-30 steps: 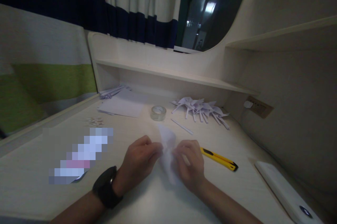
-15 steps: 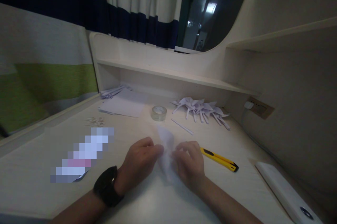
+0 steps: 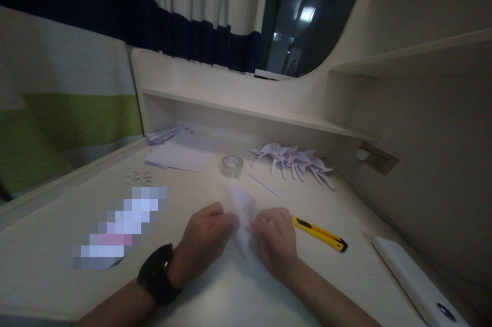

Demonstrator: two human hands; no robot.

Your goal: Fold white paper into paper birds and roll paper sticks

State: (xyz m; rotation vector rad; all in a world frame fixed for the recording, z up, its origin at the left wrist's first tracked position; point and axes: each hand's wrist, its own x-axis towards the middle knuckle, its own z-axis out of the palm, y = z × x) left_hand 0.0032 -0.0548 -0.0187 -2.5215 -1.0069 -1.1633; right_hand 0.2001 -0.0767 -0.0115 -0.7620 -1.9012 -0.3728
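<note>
Paper: folded white paper piece [image 3: 243,209] sits low over the desk [image 3: 215,296], between both hands, tip pointing away.
Left hand [image 3: 203,240]: knuckles up, wrist with black watch [image 3: 158,273], fingertips pinched on the paper's left edge.
Right hand [image 3: 277,242]: curled, fingers pinching the right edge.
Nearby: yellow utility knife [image 3: 319,233] just right; tape roll [image 3: 231,165] beyond.
</note>
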